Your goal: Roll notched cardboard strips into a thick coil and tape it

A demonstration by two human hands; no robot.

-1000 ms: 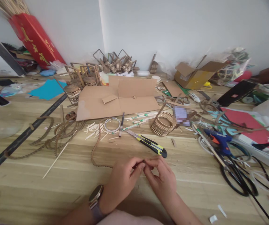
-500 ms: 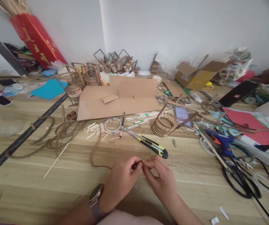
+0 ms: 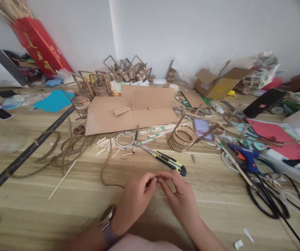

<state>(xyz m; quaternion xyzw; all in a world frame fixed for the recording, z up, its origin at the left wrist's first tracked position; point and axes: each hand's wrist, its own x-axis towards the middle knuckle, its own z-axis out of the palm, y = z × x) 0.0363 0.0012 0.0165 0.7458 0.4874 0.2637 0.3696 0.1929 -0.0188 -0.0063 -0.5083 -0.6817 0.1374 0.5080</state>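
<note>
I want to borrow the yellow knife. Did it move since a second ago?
No. The knife lies in the same spot at the same angle, just below the basket, with its blade tip near the pen.

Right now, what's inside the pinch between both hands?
Left hand and right hand meet fingertip to fingertip over the wooden surface. Only a dark bit shows at the pinch; fingers cover the rest, so I cannot tell what it is. A corrugated strip ends beside the left hand.
</note>
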